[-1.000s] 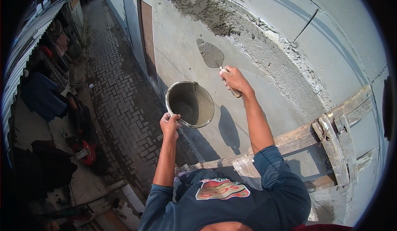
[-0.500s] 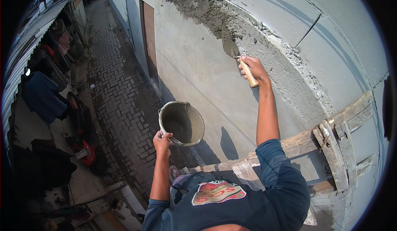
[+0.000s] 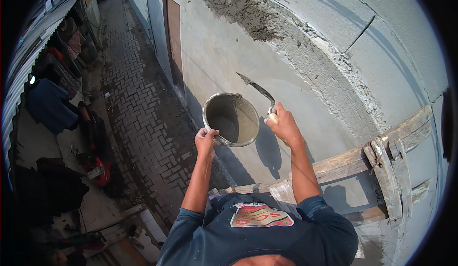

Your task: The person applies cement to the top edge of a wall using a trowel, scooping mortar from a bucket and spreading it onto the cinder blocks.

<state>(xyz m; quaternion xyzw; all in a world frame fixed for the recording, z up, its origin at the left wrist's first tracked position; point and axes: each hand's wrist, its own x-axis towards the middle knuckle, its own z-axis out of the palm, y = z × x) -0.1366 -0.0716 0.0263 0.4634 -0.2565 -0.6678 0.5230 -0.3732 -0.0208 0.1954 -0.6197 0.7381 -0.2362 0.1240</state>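
Note:
My left hand [image 3: 206, 141] grips the near left rim of a mortar bucket [image 3: 248, 123], which is tilted so its grey, mortar-stained inside shows. A darker patch covers its bottom. To the right of the bucket, my right hand [image 3: 286, 124] is wrapped around the pale wooden handle of a trowel [image 3: 259, 88]. Its blade is seen nearly edge-on, pointing up and left above the bucket's far rim, with some mortar on it. Ahead, a band of dark wet mortar [image 3: 238, 9] clings along the top of the smooth grey wall [image 3: 214, 61].
Rough wooden planks [image 3: 343, 166] cross in front of me, with upright pieces [image 3: 384, 180] fixed at right. Far below on the left runs a paved alley [image 3: 136, 104]. A corrugated roof [image 3: 33, 51] and a red motorcycle [image 3: 98, 168] line its left side. A brown door [image 3: 172, 39] stands in the wall.
My right hand has drawn the trowel away from the wet mortar, down and left toward the bucket. My left hand has raised the bucket and shifted it right.

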